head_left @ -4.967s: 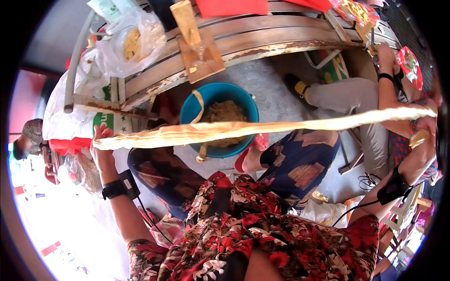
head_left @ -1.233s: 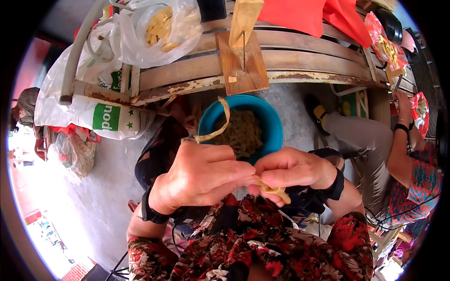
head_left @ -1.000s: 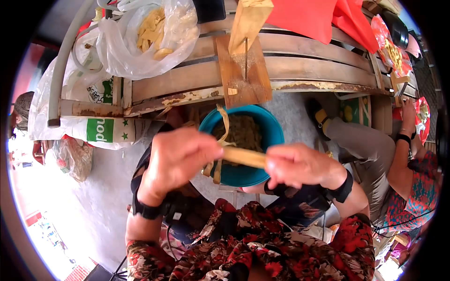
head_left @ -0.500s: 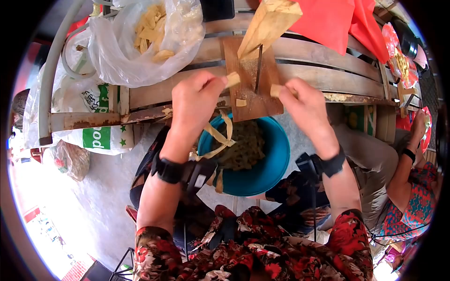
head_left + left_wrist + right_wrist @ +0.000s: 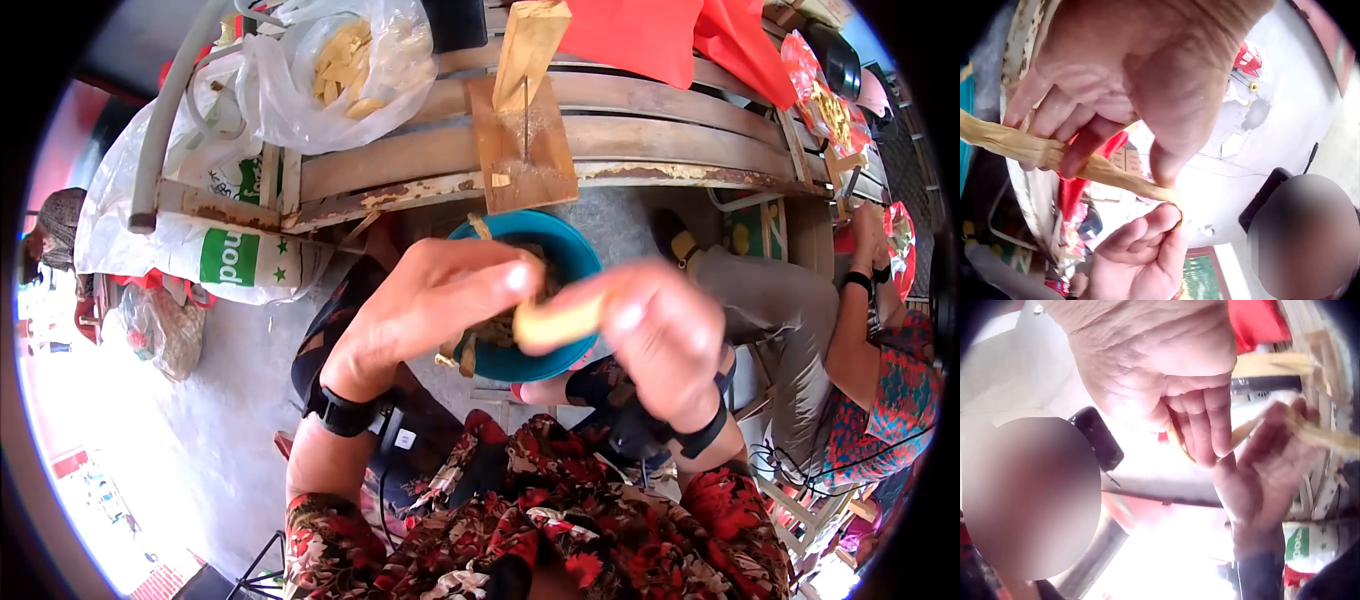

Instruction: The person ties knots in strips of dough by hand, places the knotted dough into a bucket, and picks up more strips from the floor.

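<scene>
A pale yellow strip (image 5: 565, 325) spans the small gap between the two hands over the blue bucket (image 5: 592, 258); motion blurs it in the head view. The left hand (image 5: 430, 305) holds it, and in the left wrist view the strip (image 5: 1013, 142) threads past the left hand's (image 5: 1141, 69) fingers toward its thumb. The right hand (image 5: 665, 335) pinches the strip; in the left wrist view the right hand (image 5: 1141, 256) has curled fingers at its end. From the right wrist view, the strip (image 5: 1329, 439) trails beyond the left hand (image 5: 1263, 475), with the right hand (image 5: 1154, 375) nearer.
A slatted bench (image 5: 690, 138) carries a wooden board (image 5: 520, 185) with an upright block (image 5: 530, 50), a plastic bag of yellow pieces (image 5: 265, 100) and red cloth (image 5: 620, 35). More strips (image 5: 467, 355) hang at the bucket's left. Another person (image 5: 870, 370) sits at right.
Half a second ago both hands were farther up, near the board, and wider apart with strip ends showing. Now they are lower and closer together above the bucket, the strip between them.
</scene>
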